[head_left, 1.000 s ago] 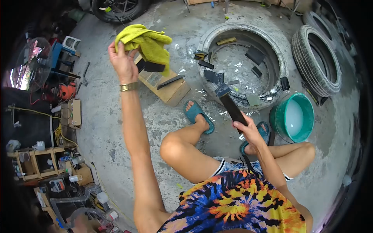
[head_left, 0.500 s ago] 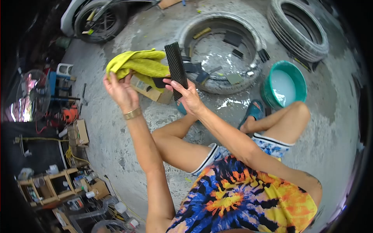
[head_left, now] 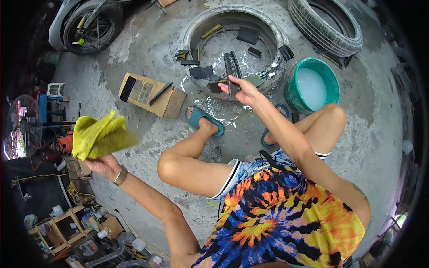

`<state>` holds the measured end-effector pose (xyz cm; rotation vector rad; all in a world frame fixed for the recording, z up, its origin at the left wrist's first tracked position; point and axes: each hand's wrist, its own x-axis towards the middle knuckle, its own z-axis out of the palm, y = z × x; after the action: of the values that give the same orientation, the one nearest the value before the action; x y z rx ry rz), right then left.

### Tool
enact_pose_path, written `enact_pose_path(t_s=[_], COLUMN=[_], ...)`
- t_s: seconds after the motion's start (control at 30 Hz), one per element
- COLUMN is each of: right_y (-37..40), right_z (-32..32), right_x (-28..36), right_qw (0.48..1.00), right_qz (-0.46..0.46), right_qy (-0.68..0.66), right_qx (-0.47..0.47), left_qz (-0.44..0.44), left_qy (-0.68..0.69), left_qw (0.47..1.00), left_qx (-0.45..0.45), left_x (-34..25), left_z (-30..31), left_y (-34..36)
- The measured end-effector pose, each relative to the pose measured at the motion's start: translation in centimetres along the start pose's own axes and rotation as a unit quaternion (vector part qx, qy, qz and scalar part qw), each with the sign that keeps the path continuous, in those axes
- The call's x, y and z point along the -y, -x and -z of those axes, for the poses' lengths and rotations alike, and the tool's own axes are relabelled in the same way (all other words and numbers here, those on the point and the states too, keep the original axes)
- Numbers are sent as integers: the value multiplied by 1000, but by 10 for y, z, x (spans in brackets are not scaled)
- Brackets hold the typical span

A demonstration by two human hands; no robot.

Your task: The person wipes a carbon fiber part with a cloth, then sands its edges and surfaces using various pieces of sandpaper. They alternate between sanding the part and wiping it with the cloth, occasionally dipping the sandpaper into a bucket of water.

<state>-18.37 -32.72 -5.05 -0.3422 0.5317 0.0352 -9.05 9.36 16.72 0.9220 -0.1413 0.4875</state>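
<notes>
From my feed, the right hand (head_left: 243,92) grips the patterned dark strip (head_left: 232,64) by its near end, thumb and fingers closed on it; long axis points forward, overlapping the tire's (head_left: 232,11) near side (contact? can't tell). The left hand (head_left: 105,167) grips the yellow-green cloth (head_left: 99,137), fingers mostly hidden, well left of the strip.

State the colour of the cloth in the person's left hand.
The cloth is yellow-green; it shows best in the head view.
</notes>
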Motion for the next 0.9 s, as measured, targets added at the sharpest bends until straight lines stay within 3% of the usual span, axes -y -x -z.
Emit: enact_pose_path(t_s=[0.17, 0.33, 0.4, 0.47, 0.5, 0.53, 0.6, 0.63, 0.73, 0.83, 0.9], right_y=[-68, -71, -65, -62, -64, -62, -59, -54, -26, 46, 74], right_z=[30, 27, 24, 23, 27, 28, 26, 25, 16, 1, -5], right_x=[13, 23, 25, 25, 24, 25, 25, 23, 25, 19, 6], right_qw=[997, 995, 995, 996, 995, 993, 989, 984, 962, 935, 914], right_qz=[20, 20, 17, 14, 19, 24, 48, 69, 137, 95, 67], right_qy=[23, 59, 67, 75, 93, 110, 131, 152, 228, 341, 399], right_qx=[-72, -82, -68, -53, -38, -23, -40, -60, -62, 8, 29], left_qz=[48, 46, 32, -39, -94, -95, 22, 21, 127, 227, 199], left_qy=[41, 6, -30, -161, -280, -279, -17, -17, 1, 18, -16], left_qw=[995, 988, 993, 983, 952, 952, 994, 994, 990, 974, 980], left_qx=[-77, -146, -112, 83, 81, 82, 108, 109, 63, 4, -15], left_x=[-9, -14, -4, 4, 9, 12, 21, 22, 35, 48, 55], left_z=[19, -14, 12, 55, 47, 47, 50, 42, 8, -31, -65], left_y=[15, 49, 55, 53, 60, 69, 89, 100, 141, 193, 211])
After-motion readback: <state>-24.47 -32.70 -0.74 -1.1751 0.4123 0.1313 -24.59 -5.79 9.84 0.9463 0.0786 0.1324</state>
